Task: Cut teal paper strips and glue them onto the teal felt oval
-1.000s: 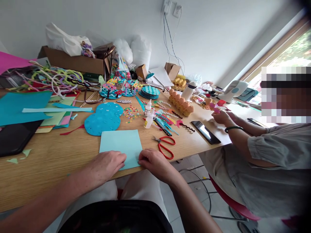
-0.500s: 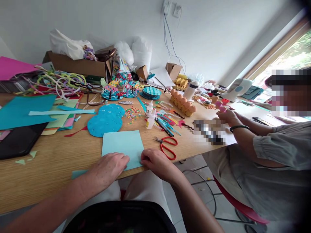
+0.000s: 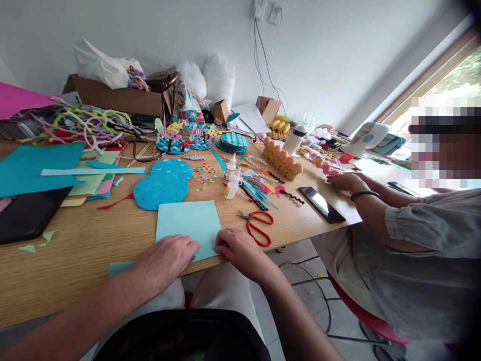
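Observation:
A square of light blue paper [image 3: 190, 218] lies in front of me at the table's near edge. My left hand [image 3: 171, 255] rests on its lower left part with fingers curled together against the sheet. At the lower right edge, my right hand [image 3: 240, 253] is closed on the paper, its fingertips bent under and partly hidden. Red-handled scissors [image 3: 248, 218] lie with blades apart just right of the sheet. Beyond the paper is a blue cloud-like cutout [image 3: 161, 190]. Another light blue piece [image 3: 121, 268] shows under my left forearm.
Two glue bottles [image 3: 233, 185] stand behind the scissors, near scattered confetti [image 3: 206, 174]. Coloured sheets [image 3: 41, 168] and a dark phone [image 3: 28, 218] lie left. An egg carton [image 3: 283, 163] and another phone [image 3: 322, 204] are right, beside a co-worker's hand [image 3: 343, 183].
My hands keep nearly the same place on the paper. The co-worker's hands have moved slightly left and lower, toward the tabletop. The view has shifted a little.

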The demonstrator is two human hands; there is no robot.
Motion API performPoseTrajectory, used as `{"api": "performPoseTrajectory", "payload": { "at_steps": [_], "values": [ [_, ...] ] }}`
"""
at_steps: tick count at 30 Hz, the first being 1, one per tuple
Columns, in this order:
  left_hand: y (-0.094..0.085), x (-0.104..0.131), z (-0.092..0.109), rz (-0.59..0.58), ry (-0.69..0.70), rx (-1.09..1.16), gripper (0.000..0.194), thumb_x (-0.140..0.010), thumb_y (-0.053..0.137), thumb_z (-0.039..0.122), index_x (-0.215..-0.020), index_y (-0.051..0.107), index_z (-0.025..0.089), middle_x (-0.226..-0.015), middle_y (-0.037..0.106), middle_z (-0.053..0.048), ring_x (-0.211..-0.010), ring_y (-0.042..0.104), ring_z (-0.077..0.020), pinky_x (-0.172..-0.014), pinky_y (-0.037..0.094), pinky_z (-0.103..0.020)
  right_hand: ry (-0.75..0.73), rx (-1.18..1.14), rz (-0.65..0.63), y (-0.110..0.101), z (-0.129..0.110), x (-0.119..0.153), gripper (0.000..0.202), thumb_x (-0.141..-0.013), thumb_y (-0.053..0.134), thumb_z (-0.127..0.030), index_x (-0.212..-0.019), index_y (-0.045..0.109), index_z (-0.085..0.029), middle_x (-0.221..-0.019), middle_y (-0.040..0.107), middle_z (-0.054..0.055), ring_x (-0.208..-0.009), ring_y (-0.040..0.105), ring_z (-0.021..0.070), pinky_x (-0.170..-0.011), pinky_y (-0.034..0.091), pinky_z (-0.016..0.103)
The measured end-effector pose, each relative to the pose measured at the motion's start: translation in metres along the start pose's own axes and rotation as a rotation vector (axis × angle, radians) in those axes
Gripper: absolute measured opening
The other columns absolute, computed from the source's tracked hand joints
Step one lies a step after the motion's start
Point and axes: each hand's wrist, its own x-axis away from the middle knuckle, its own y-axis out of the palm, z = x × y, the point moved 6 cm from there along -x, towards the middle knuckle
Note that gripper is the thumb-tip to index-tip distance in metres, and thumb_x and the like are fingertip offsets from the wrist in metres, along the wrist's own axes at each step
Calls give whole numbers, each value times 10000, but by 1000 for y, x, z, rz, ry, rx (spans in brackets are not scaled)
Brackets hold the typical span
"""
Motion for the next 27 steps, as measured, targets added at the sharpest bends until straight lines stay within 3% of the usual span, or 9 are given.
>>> {"api": "performPoseTrajectory", "payload": {
  "at_steps": [4,7,11,16,22,27],
  "values": [
    [2,2,-1,12,-6,9,196,-853,380,96,-837,552,189,-775,564,-39,-741,544,-213,-654,417,-319,10,2,-3,0,1,0,59,-794,567,-147,-760,585,-192,-776,609,1,-758,540,130,-659,338,212],
    [5,3,-2,39,45,8,268,-862,355,83,-977,559,215,-790,542,-28,-739,519,-193,-666,405,-295,17,2,2,1,2,0,45,-789,579,-152,-769,587,-191,-784,609,3,-767,543,131,-658,336,210],
    [9,5,-3,68,160,-7,459,-886,339,86,-1235,437,366,-781,483,1,-690,474,-169,-627,379,-259,25,8,20,1,3,1,35,-787,581,-158,-776,585,-191,-782,608,4,-754,540,132,-644,332,213],
    [10,5,-2,72,196,-64,536,-888,379,105,-1256,371,495,-771,445,9,-689,457,-173,-607,359,-254,52,9,45,1,3,3,50,-779,598,-182,-823,577,-193,-792,613,9,-770,547,145,-650,338,224],
    [8,5,-2,64,195,-77,560,-871,415,89,-1262,371,489,-778,440,5,-716,459,-167,-628,366,-248,120,29,59,-4,6,7,76,-790,581,-175,-865,579,-189,-806,615,17,-769,555,154,-651,354,231],
    [10,5,-3,98,194,-18,429,-899,376,123,-1218,473,393,-777,457,0,-702,447,-159,-662,376,-240,111,112,220,-9,-3,26,118,-823,523,-137,-896,600,-186,-883,602,41,-835,546,160,-699,376,232]
  ]
}}
